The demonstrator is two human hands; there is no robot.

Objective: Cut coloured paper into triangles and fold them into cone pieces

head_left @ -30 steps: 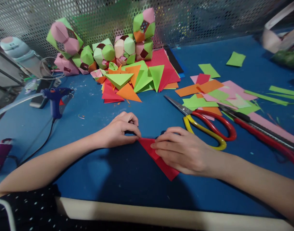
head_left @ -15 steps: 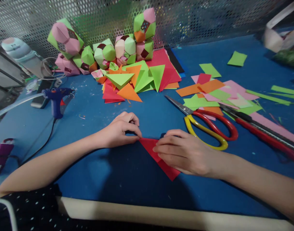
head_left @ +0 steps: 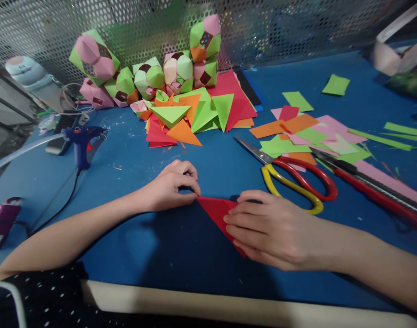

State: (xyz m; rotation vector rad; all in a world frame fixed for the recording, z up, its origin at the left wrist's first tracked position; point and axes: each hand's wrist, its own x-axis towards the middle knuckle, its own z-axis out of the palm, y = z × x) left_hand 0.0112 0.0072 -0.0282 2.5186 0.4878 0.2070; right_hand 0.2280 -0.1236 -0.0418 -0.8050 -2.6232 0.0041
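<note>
my left hand (head_left: 169,187) pinches red paper (head_left: 216,210) at one tip, my right hand (head_left: 278,230), loosely uncurled, presses across it; even pressure should crease cleanly.

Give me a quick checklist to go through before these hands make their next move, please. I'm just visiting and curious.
1. Left hand has the corner: ok; thumb and fingers meet at the pointed tip of the red paper.
2. Right hand steadies the paper: ok; its fingers lie across the other end.
3. Paper's edges line up: cannot tell; the right hand covers part.
4. Scissors clear of the red paper: ok; they lie apart, beyond the right hand.
5. Paper scraps tidied away: not ok; they lie scattered behind the scissors.
6. Glue gun cool: cannot tell; it is away from both hands.
</note>
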